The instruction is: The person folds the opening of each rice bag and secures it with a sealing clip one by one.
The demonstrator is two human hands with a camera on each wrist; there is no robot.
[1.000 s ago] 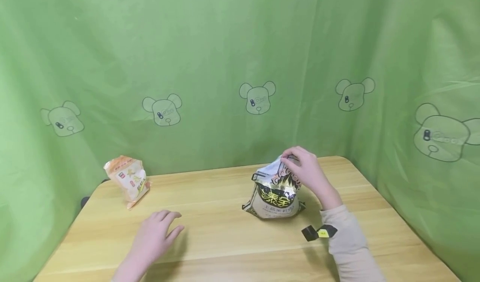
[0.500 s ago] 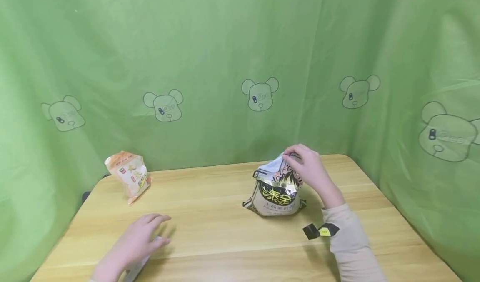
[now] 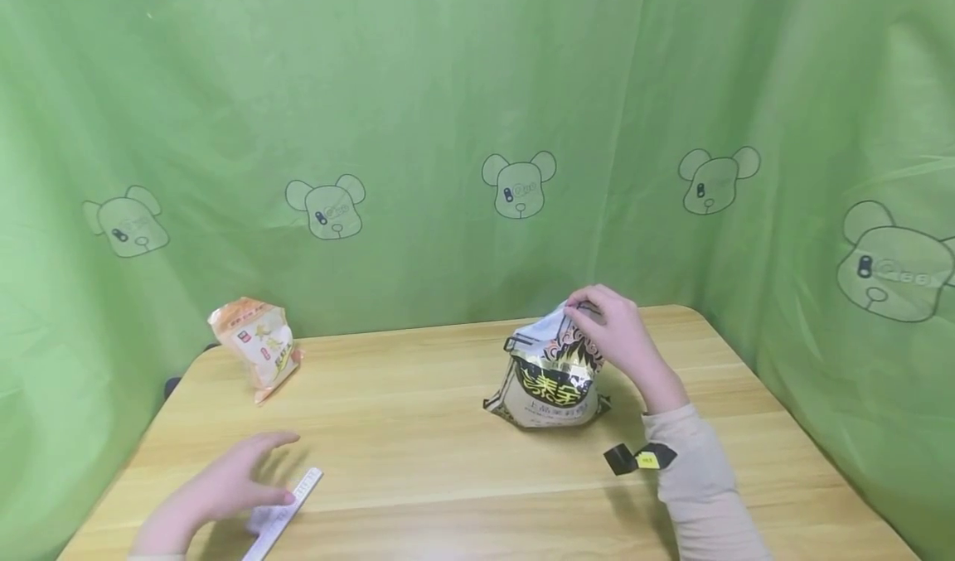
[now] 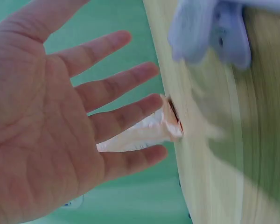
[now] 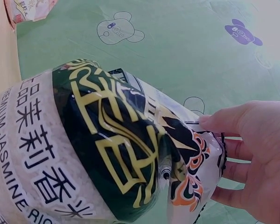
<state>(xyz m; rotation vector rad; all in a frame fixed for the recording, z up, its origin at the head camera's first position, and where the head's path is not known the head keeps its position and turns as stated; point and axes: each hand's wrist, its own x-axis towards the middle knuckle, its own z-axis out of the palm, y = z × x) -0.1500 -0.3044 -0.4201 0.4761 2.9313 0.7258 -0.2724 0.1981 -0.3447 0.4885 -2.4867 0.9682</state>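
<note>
A bag of jasmine rice [image 3: 555, 391] is held by its top corner in the right hand [image 3: 618, 331], which is closed in a pinch, the thumb on the near face and the fingers behind. The bag is upright on the wood-grain table [image 3: 410, 412], right of centre, its base resting on the surface and its upper part creased and folded over. Pale rice is seen through the lower front; above it runs a dark, glossy band with large yellow characters, then orange-and-black swirls.

The left hand [image 3: 227, 485] is spread open, well apart from the bag. A pale lilac, clip-like bar [image 3: 300, 497] is seen beside its thumb; whether the two touch cannot be told.

Farther off, an orange-and-white packet [image 3: 261, 350] is seen tilted at the table's far left corner. A green curtain [image 3: 418, 89] printed with bear heads is hung behind.

In the right wrist view, the words "Jasmine" and "Premium", partly cut off, can be read. In the left wrist view, the bare palm and two rounded lobes of the bar are shown, details hidden in the head view.
</note>
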